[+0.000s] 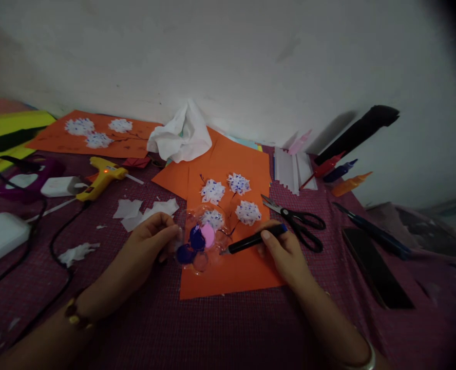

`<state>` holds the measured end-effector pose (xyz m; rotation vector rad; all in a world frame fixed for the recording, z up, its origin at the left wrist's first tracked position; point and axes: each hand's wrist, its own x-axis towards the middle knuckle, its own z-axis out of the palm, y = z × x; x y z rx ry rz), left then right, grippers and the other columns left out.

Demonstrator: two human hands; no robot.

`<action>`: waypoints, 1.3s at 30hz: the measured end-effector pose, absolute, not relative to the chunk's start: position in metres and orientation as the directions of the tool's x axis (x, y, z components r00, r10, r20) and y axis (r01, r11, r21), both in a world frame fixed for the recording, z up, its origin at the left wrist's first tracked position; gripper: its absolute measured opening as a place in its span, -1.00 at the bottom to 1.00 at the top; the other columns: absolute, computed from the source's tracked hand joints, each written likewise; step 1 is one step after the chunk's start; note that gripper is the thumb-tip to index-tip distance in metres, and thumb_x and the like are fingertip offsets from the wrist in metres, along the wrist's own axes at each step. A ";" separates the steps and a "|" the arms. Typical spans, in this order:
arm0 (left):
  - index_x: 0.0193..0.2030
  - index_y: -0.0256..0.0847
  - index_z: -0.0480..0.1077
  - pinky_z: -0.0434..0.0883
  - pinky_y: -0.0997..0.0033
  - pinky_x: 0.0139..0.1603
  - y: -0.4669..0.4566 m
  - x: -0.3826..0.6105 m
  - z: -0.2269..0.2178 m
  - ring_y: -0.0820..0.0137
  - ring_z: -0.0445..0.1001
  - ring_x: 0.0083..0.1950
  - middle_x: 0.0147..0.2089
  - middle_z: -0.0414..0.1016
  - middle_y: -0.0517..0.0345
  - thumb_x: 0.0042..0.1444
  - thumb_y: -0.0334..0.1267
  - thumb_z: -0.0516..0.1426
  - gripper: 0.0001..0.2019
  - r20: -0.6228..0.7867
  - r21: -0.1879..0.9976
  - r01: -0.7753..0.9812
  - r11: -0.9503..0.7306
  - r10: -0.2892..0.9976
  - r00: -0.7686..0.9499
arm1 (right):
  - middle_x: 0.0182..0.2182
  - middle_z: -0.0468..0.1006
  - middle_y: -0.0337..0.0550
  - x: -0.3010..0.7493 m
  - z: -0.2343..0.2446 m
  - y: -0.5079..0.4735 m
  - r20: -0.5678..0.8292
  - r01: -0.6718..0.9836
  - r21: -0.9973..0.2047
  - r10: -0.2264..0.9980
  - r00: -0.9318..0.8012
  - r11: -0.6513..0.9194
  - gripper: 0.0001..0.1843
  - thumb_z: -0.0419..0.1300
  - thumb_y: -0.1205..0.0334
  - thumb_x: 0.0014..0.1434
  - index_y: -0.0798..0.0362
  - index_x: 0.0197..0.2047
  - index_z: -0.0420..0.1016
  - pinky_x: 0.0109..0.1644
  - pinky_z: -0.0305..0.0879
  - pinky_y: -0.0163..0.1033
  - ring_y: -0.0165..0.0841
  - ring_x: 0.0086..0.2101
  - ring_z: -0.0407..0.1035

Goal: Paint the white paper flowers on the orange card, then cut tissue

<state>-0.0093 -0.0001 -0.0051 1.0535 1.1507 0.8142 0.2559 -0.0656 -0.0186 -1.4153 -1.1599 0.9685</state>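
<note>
My left hand [149, 244] pinches the edge of a clear plastic paint palette [200, 263] with purple and pink paint in its wells. Between the fingers of my right hand [284, 252] is a black marker [254, 240] with a blue end, its tip pointing left at the palette's edge. Beneath both lies an orange sheet [228, 282]. White tissue-paper flowers [248, 213] flecked with purple sit on it, joined by dark drawn stems. One flower shows through the clear palette.
Black-handled scissors [303, 226] and a phone [376, 270] lie on the right, near several paint tubes [352, 183]. On the left are a yellow glue gun [102, 177] with a cord and tissue scraps [130, 213]. A second orange sheet [131, 149] and crumpled white tissue [185, 134] lie behind.
</note>
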 end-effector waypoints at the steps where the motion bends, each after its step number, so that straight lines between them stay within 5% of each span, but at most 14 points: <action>1: -0.45 -0.18 0.25 0.04 0.60 -0.64 0.000 -0.009 -0.005 0.58 0.10 -0.64 -0.63 0.27 0.36 0.04 -0.20 0.21 -0.79 -0.312 0.948 0.012 0.318 0.920 0.237 | -0.64 0.38 -0.33 0.256 -0.019 -0.066 0.018 0.153 -0.988 0.976 0.215 -0.015 -0.70 0.20 -0.05 0.18 0.04 -0.32 0.43 -0.49 0.20 -0.32 -0.42 -0.61 0.25; 7: -0.47 -0.18 0.24 0.05 0.60 -0.66 0.000 -0.009 0.000 0.58 0.10 -0.65 -0.64 0.24 0.37 0.02 -0.18 0.21 -0.77 -0.295 0.953 -0.015 0.302 0.941 0.167 | -0.61 0.40 -0.31 0.259 -0.020 -0.067 0.020 0.127 -0.992 0.967 0.254 -0.013 -0.73 0.24 -0.01 0.16 0.04 -0.32 0.46 -0.49 0.23 -0.31 -0.41 -0.59 0.29; 13: -0.45 -0.18 0.23 0.08 0.62 -0.66 0.003 -0.011 0.001 0.59 0.12 -0.65 -0.62 0.23 0.39 0.01 -0.21 0.23 -0.77 -0.284 0.953 -0.079 0.294 0.952 0.114 | -0.67 0.40 -0.31 0.266 -0.011 -0.063 -0.010 -0.135 -0.990 0.923 0.384 0.045 -0.79 0.23 0.04 0.13 0.02 -0.33 0.45 -0.56 0.20 -0.33 -0.42 -0.64 0.25; 17: -0.44 -0.18 0.23 0.07 0.63 -0.67 0.003 -0.010 0.003 0.60 0.11 -0.65 -0.61 0.23 0.41 -0.02 -0.22 0.24 -0.77 -0.295 0.946 -0.106 0.306 0.949 0.108 | -0.67 0.41 -0.30 0.267 -0.008 -0.061 -0.026 -0.160 -0.986 0.917 0.397 0.042 -0.80 0.22 0.06 0.12 0.03 -0.34 0.44 -0.58 0.17 -0.34 -0.42 -0.64 0.26; 21: -0.43 -0.18 0.24 0.06 0.62 -0.68 0.004 -0.010 0.006 0.60 0.10 -0.65 -0.58 0.25 0.40 -0.05 -0.25 0.25 -0.78 -0.351 0.918 -0.145 0.369 0.926 0.136 | -0.60 0.45 -0.29 0.274 -0.003 -0.064 0.071 -0.035 -0.994 0.869 0.489 0.101 -0.82 0.18 0.08 0.19 0.01 -0.29 0.46 -0.51 0.22 -0.32 -0.40 -0.57 0.33; 29: -0.47 -0.18 0.32 0.13 0.59 -0.69 0.009 -0.017 -0.005 0.59 0.09 -0.64 -0.57 0.26 0.32 -0.13 -0.11 0.28 -0.75 -0.438 0.848 -0.245 0.470 0.882 0.175 | -0.53 0.46 -0.30 0.320 0.029 -0.074 0.520 0.446 -0.853 0.507 0.688 0.270 -0.86 0.25 0.21 0.13 0.02 -0.23 0.42 -0.41 0.30 -0.26 -0.40 -0.56 0.33; 39: -0.38 -0.12 0.30 0.20 0.58 -0.67 0.007 -0.010 0.003 0.49 0.27 -0.60 -0.57 0.33 0.32 -0.14 -0.14 0.30 -0.73 -0.421 0.903 -0.099 0.418 0.907 -0.013 | -0.56 0.44 -0.27 0.353 0.037 -0.081 0.445 0.447 -0.880 0.606 0.659 0.160 -0.86 0.21 0.12 0.17 0.00 -0.30 0.43 -0.48 0.28 -0.27 -0.37 -0.57 0.33</action>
